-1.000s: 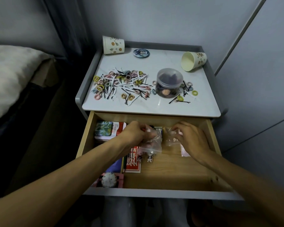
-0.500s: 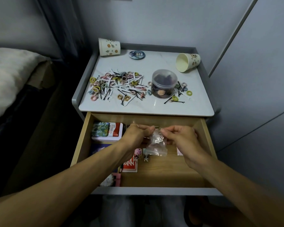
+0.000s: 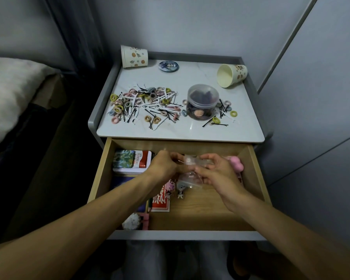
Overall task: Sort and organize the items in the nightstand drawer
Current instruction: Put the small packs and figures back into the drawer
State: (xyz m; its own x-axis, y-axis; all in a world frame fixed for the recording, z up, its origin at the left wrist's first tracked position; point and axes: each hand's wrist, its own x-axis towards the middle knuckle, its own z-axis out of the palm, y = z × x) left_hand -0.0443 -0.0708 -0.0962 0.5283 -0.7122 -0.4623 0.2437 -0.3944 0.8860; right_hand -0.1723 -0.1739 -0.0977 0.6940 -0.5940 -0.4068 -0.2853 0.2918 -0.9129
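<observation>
While both hands work above the open nightstand drawer [image 3: 206, 215], the step in hand appears to be the handling of a small clear plastic bag [image 3: 187, 175] — most likely opening or sealing its top edge. The left hand [image 3: 166, 165] pinches one side of the bag's top with curled fingers. The right hand [image 3: 216, 172] pinches the other side in the same way. The bag hangs between the hands over the back half of the drawer, and its contents cannot be made out.

Drawer contents:
- a printed tin [image 3: 131, 161] at the back left
- a red card pack [image 3: 161, 201] near the middle, with small figure charms [image 3: 180, 191] just beside it
- a pink soft item [image 3: 236, 163] at the back right

On the nightstand top [image 3: 180, 132] lie a loose heap of hair ties and bobby pins [image 3: 146, 104] and a lidded clear jar [image 3: 202, 102].

Sorting looks far from complete — the heap is unsorted. The next move calls for an even pinch on both sides of the thin film. The bag then needs a gentle set-down on the bare drawer floor at the right, clear of the charms.
</observation>
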